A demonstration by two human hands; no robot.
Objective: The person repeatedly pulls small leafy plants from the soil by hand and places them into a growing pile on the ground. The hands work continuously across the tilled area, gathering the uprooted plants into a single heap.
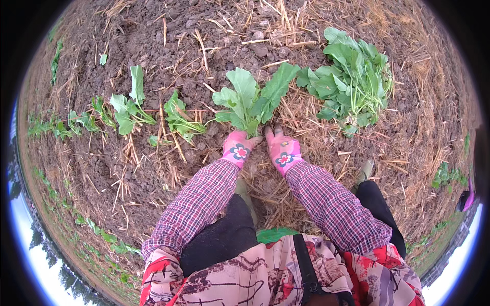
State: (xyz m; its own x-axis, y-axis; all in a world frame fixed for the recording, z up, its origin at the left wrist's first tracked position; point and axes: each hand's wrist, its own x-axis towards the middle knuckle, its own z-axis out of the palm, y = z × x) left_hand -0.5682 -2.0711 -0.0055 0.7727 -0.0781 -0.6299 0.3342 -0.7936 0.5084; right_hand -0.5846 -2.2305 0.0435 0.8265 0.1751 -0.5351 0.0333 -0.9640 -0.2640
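My left hand [240, 147], in a pink flowered glove, is at the base of a leafy green seedling [249, 99], its fingers against the stem. On the other side of the base, my right hand [281, 147] in a matching glove rests its fingertips on the soil and straw, a little apart from the stem. The roots are hidden. To the right lies a heap of loose seedlings [354, 80]. Left of my hands, a drooping seedling [182, 118] and another seedling [132, 107] stand or lean along a thin reddish string [199, 110].
Dry straw [283, 15] is strewn over the clumpy brown soil [145, 42]. My boots [365, 171] stand on the ground near my hands. Something green [275, 234] shows between my legs. More rows of plants [111, 239] run at the lower left.
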